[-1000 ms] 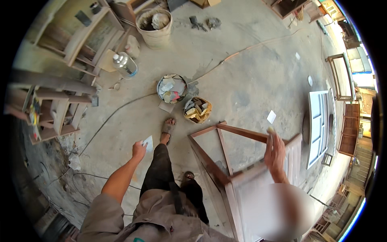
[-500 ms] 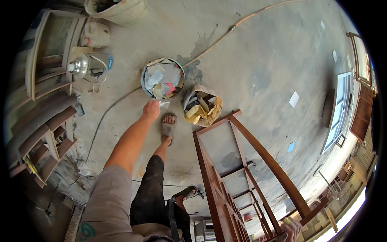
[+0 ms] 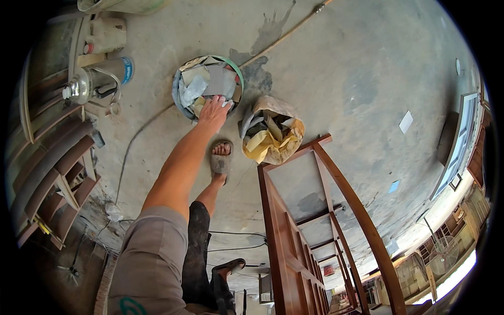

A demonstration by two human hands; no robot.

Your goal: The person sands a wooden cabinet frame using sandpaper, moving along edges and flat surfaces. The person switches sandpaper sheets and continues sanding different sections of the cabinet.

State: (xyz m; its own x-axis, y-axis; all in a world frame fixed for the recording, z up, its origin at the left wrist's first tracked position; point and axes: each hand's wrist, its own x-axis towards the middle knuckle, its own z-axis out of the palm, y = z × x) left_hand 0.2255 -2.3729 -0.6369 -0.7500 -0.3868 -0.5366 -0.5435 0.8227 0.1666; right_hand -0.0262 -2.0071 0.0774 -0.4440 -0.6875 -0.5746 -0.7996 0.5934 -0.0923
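My left hand (image 3: 213,114) reaches down over the near rim of a round bucket (image 3: 242,84) with a green edge. A small pale scrap (image 3: 227,104) shows between its thumb and forefinger, apparently pinched, while the other fingers stretch over the contents. Inside the bucket lie crumpled and flat pieces that look like sandpaper (image 3: 214,80), in grey, yellowish, whitish and some red. Just to the right stands an open sack (image 3: 278,105) with yellow and dark sheets (image 3: 268,142) in it. My right hand is out of view.
A reddish-brown wooden frame (image 3: 274,236) with slats stands at the lower right, close to the sack. At the left are a metal flask (image 3: 97,81), a plastic jug (image 3: 107,35) and wooden furniture parts (image 3: 52,178). A hose (image 3: 294,31) runs across the concrete floor.
My left hand has moved forward from beside the bucket to over its contents. My right hand, earlier on the wooden frame at the lower right, has left the view. The view has shifted.
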